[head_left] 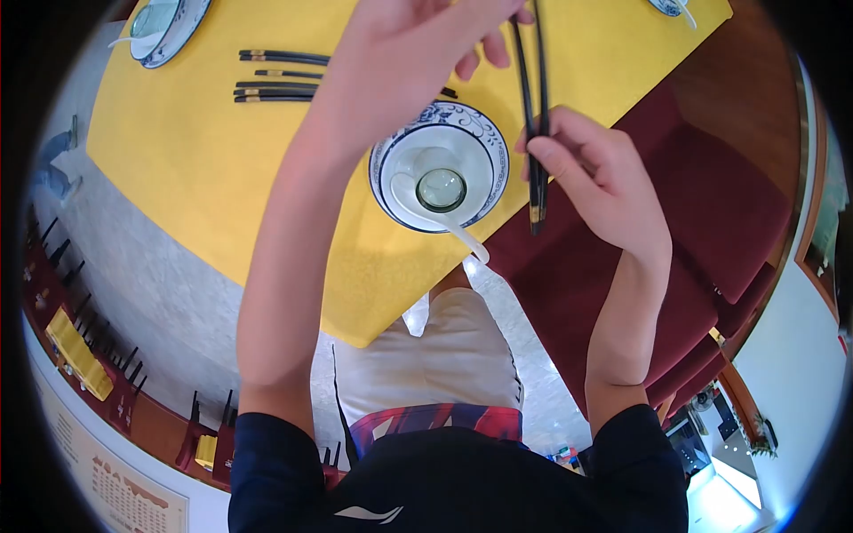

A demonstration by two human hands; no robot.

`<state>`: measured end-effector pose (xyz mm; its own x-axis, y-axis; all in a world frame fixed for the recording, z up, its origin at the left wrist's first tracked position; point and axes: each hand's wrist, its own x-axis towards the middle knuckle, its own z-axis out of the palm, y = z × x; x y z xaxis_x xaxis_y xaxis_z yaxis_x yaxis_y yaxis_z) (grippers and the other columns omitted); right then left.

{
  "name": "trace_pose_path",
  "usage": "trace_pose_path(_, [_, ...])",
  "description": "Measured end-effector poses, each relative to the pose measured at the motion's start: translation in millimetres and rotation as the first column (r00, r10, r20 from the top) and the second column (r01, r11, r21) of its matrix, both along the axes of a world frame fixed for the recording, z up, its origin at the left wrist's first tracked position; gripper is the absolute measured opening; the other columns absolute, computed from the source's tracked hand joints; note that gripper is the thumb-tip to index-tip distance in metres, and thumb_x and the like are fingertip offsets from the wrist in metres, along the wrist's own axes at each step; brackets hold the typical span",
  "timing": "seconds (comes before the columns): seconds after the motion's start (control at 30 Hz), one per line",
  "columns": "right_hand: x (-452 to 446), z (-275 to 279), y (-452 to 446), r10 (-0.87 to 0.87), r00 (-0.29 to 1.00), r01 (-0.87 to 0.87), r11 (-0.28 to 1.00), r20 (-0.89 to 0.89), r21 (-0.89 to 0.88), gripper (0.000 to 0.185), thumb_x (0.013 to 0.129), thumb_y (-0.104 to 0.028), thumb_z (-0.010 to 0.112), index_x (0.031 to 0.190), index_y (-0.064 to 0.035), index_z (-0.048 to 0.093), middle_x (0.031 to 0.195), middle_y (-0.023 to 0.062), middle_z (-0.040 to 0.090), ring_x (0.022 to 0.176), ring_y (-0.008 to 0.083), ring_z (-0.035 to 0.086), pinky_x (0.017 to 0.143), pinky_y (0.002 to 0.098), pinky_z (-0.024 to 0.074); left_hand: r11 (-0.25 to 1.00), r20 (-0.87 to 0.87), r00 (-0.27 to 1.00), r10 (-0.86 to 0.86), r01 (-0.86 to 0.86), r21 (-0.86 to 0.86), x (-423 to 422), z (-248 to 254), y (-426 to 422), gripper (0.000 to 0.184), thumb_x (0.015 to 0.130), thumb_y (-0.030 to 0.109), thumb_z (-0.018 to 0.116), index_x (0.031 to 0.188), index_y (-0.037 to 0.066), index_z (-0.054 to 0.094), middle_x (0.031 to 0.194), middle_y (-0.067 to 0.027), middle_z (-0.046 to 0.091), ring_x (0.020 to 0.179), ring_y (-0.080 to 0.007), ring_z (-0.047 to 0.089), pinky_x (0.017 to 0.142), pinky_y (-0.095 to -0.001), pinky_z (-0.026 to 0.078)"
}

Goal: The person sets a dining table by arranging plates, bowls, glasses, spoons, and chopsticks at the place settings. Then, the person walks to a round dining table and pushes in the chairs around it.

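My right hand (608, 178) pinches a pair of black chopsticks (544, 84) near their gold-banded ends, over the table's right edge. My left hand (422, 53) reaches across the table, its fingers curled at the upper ends of the same pair; the top frame edge cuts off part of this grip. Below my left wrist is a blue-and-white plate (494, 142) bearing a white bowl (402, 163). A small clear glass (442, 189) and a white spoon (464, 238) rest in the bowl, the spoon's handle sticking out over the rim. More black chopsticks (275, 91) lie left of my forearm, partly hidden by it.
A yellow cloth (204, 151) covers the table. Another plate setting (182, 40) stands at the far left, and part of one (668, 7) shows at the top right. Dark red chairs (711, 186) press close on the right side.
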<state>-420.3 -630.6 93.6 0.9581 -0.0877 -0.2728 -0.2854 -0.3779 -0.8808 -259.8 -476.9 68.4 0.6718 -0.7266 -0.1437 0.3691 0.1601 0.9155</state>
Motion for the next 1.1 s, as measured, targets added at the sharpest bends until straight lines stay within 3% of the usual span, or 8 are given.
trace_pose_path(0.1, [-7, -11, -2, 0.052, 0.973, -0.007, 0.981, -0.226, 0.195, 0.020, 0.101, -0.017, 0.054, 0.091, 0.0005, 0.056, 0.070, 0.0039, 0.058, 0.062, 0.0071, 0.052, 0.057, 0.0257, 0.0450, 1.000, 0.044, 0.999, -0.015, 0.014, 0.025, 13, 4, -10, 0.047, 0.099, 0.010, 0.058, 0.140, -0.003, 0.040, 0.091, -0.0105, 0.066, 0.065, -0.0088, 0.060, 0.054, -0.0193, 0.044])
trace_pose_path(0.2, [-9, -19, -13, 0.145, 0.956, -0.094, 0.974, -0.255, 0.205, 0.018, 0.104, -0.015, 0.048, 0.100, -0.0012, 0.058, 0.079, 0.0004, 0.058, 0.068, 0.0055, 0.053, 0.062, 0.0227, 0.0461, 1.000, 0.073, 0.997, -0.023, 0.022, 0.013, 13, -5, -12, 0.039, 0.098, 0.007, 0.058, 0.134, -0.004, 0.046, 0.088, -0.0110, 0.067, 0.064, -0.0088, 0.060, 0.054, -0.0197, 0.044])
trace_pose_path(0.3, [-10, -30, -12, 0.117, 0.934, -0.004, 0.948, -0.337, 0.319, 0.023, 0.106, -0.020, 0.045, 0.100, -0.0026, 0.058, 0.075, -0.0012, 0.054, 0.066, 0.0055, 0.050, 0.061, 0.0218, 0.0440, 0.995, -0.027, 1.000, 0.014, -0.011, 0.100, 14, -27, -7, 0.038, 0.098, 0.007, 0.059, 0.133, 0.000, 0.047, 0.089, -0.0120, 0.068, 0.066, -0.0096, 0.062, 0.059, -0.0213, 0.050])
trace_pose_path(0.4, [-12, -46, -10, 0.064, 0.921, 0.055, 0.955, -0.385, 0.290, 0.030, 0.106, -0.027, 0.044, 0.097, -0.0030, 0.059, 0.073, -0.0018, 0.052, 0.065, 0.0058, 0.049, 0.061, 0.0217, 0.0429, 0.968, 0.111, 0.994, 0.017, -0.045, 0.247, 12, -45, 6, 0.026, 0.095, 0.017, 0.063, 0.115, 0.001, 0.062, 0.091, -0.0071, 0.071, 0.064, -0.0085, 0.056, 0.064, -0.0224, 0.048])
trace_pose_path(0.57, [-31, -72, 1, -0.102, 0.868, 0.252, 0.934, -0.485, 0.254, 0.035, 0.103, -0.034, 0.051, 0.091, -0.0037, 0.063, 0.071, -0.0022, 0.052, 0.065, 0.0061, 0.049, 0.058, 0.0227, 0.0438, 0.884, 0.077, 0.996, -0.033, -0.007, 0.467, 21, -62, 29, 0.023, 0.095, 0.015, 0.064, 0.111, -0.002, 0.062, 0.084, -0.0068, 0.070, 0.070, -0.0090, 0.063, 0.067, -0.0223, 0.052])
trace_pose_path(0.7, [-54, -74, 7, -0.092, 0.826, 0.297, 0.909, -0.556, 0.292, 0.034, 0.105, -0.032, 0.047, 0.092, -0.0040, 0.061, 0.070, -0.0025, 0.053, 0.061, 0.0053, 0.049, 0.056, 0.0218, 0.0427, 0.879, 0.030, 0.997, 0.074, -0.079, 0.469, 14, -70, 41, 0.026, 0.096, 0.013, 0.064, 0.115, -0.004, 0.062, 0.080, -0.0050, 0.068, 0.073, -0.0097, 0.065, 0.073, -0.0224, 0.055])
trace_pose_path(0.8, [-61, -69, 10, -0.101, 0.800, 0.330, 0.897, -0.592, 0.293, 0.031, 0.104, -0.030, 0.049, 0.092, -0.0040, 0.062, 0.069, -0.0024, 0.054, 0.059, 0.0046, 0.050, 0.052, 0.0207, 0.0413, 0.890, 0.084, 0.995, 0.055, -0.087, 0.447, 12, -79, 49, 0.030, 0.096, 0.008, 0.062, 0.119, -0.010, 0.059, 0.078, -0.0085, 0.067, 0.074, -0.0141, 0.070, 0.069, -0.0235, 0.057])
trace_pose_path(1.1, [-60, -69, 11, -0.139, 0.755, 0.298, 0.943, -0.641, 0.147, 0.031, 0.100, -0.030, 0.055, 0.089, -0.0015, 0.063, 0.065, 0.0017, 0.058, 0.054, 0.0077, 0.052, 0.051, 0.0243, 0.0418, 0.828, 0.200, 0.980, -0.016, -0.099, 0.552, 3, -88, 46, 0.024, 0.099, 0.011, 0.057, 0.119, -0.001, 0.065, 0.072, -0.0017, 0.062, 0.061, -0.0057, 0.051, 0.058, -0.0194, 0.041])
